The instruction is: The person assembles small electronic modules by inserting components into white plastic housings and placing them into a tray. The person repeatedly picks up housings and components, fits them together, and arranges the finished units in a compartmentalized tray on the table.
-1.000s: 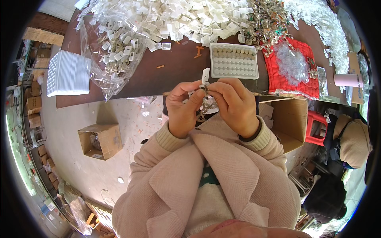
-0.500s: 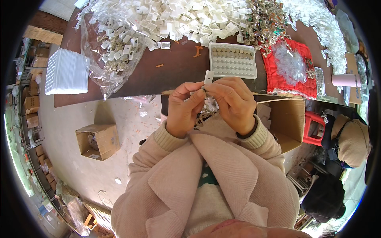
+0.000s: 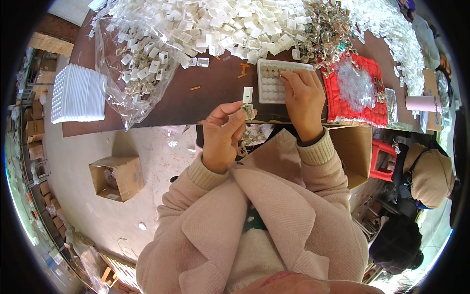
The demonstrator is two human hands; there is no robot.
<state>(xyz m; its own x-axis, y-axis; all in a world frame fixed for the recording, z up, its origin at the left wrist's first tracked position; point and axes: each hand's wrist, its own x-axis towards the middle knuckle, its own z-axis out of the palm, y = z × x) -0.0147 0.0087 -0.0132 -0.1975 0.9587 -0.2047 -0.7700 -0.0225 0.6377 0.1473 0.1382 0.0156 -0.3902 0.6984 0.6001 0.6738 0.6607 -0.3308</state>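
Note:
Upright between the thumb and fingers of my left hand (image 3: 223,134) is a small white plastic case (image 3: 248,94). Its lower half shows a hollow with something metallic in it. My right hand (image 3: 306,100) reaches over a white tray (image 3: 270,101) on the table, with thumb and index finger pinched close together. Whatever is between those fingertips, if anything, is too small to make out. Rows of small pale round pieces (image 3: 268,72) sit in the tray, partly covered by my right hand.
White plastic cases (image 3: 240,29) are heaped along the far side of the table. A clear bag (image 3: 134,100) and stacked white trays (image 3: 78,93) lie at left. Red cloth (image 3: 338,105) with clear plastic bits is at right. Cardboard boxes (image 3: 129,179) stand below.
My right hand has left the white case and moved forward onto the tray. My left hand keeps the case, which is now more exposed and slightly further left.

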